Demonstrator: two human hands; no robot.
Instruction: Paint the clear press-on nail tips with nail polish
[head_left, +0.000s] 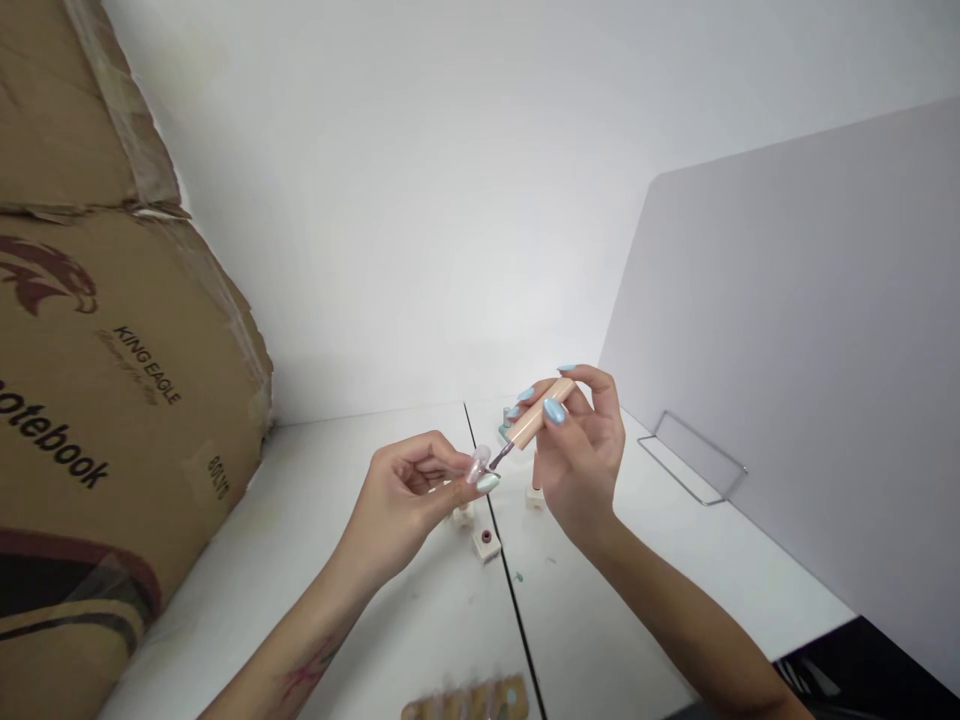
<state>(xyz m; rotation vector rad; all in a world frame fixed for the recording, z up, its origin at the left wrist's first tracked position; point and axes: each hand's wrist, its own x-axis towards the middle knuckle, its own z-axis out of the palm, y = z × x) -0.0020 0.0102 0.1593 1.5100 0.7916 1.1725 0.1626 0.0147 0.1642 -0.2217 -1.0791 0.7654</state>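
My left hand (401, 505) pinches a clear, almond-shaped false nail (478, 466) between its fingertips. My right hand (581, 455) holds a slim nail polish brush with a peach-coloured handle (538, 414), like a pen. The dark bristle tip (501, 456) sits right at the false nail's edge, and I cannot tell whether they touch. Several small cream blocks stand on the table beneath my hands, one with a dark red centre (487, 542). The long nails on both hands are pale blue.
A white table (600, 640) with a dark seam runs below my hands. A crumpled cardboard box (112, 350) fills the left side. A pale divider panel (787, 350) and a wire stand (690, 458) are on the right. A wooden strip (469, 700) lies at the bottom edge.
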